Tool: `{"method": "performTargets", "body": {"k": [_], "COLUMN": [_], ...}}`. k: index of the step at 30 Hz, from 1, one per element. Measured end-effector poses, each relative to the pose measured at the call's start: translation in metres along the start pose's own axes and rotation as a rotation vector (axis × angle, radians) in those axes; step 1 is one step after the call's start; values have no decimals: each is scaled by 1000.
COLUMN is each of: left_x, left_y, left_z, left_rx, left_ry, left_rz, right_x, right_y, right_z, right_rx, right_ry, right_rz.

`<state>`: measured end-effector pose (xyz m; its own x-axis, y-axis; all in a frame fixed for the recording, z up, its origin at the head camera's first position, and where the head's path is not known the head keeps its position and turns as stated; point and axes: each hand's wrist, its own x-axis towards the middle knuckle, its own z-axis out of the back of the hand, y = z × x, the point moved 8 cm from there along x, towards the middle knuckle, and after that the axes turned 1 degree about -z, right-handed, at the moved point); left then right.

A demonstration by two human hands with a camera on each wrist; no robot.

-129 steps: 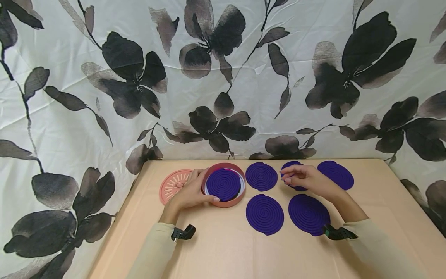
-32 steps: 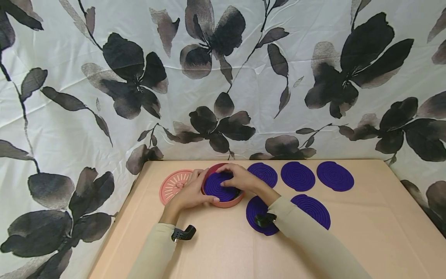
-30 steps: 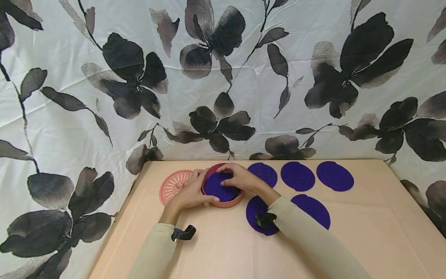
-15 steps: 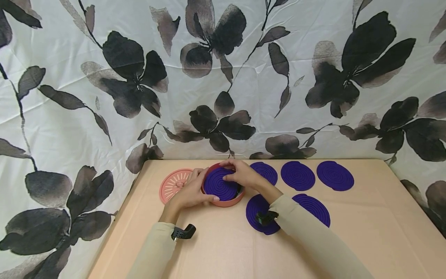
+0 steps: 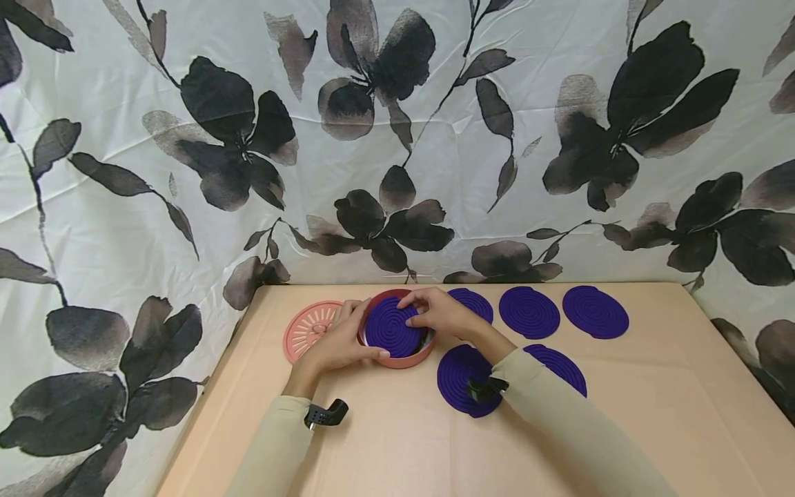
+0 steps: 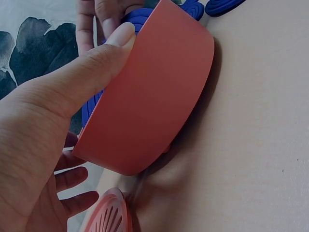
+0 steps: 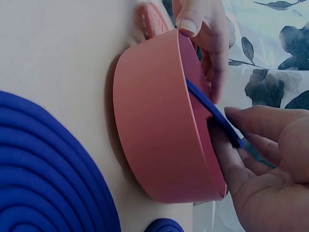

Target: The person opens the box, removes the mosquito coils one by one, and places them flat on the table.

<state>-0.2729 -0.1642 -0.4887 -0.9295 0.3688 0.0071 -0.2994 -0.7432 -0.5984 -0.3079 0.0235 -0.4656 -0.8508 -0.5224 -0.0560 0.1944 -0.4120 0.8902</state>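
A blue spiral mosquito coil [image 5: 388, 330] lies partly in a round pink holder [image 5: 406, 362]. My left hand [image 5: 338, 344] grips the holder's left side, thumb at the near rim and fingers round the back. Reaching over from the right, my right hand [image 5: 446, 312] pinches the coil's right edge between thumb and fingers. In the right wrist view the coil [image 7: 212, 108] shows edge-on, tilted up past the rim. Left of the holder lies its slotted pink lid [image 5: 308, 330], partly behind my left hand.
Several more blue coils lie flat on the table [image 5: 397, 435], among them one at the back right [image 5: 595, 313] and one in front [image 5: 459, 381], partly under my right forearm. A floral cloth [image 5: 397, 152] hangs behind the table.
My right hand has come left from over a back coil to the holder. Over the last second it has drawn slightly right, pinching the coil's edge. My left hand has stayed put.
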Motion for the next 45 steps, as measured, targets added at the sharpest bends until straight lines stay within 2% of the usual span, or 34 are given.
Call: {"method": "performTargets", "body": {"k": [7,18,33,45], "left_x": [1,4,3,4], "left_y": [-1,-1,0,2], "left_z": [0,-1,-2,-2], "left_rx": [-3,-2,6,5], "left_ry": [-8,-20,-14,-17], "left_rz": [6,3,10,1], "right_x": [-3,-8,-15,-19], "right_y": [-4,-9,-9,-11], "right_z": [2,16,21,27], "right_rx": [9,38,117,187], "right_ry": [48,8,23,31], "right_rz": [-4,-14,40,2]}}
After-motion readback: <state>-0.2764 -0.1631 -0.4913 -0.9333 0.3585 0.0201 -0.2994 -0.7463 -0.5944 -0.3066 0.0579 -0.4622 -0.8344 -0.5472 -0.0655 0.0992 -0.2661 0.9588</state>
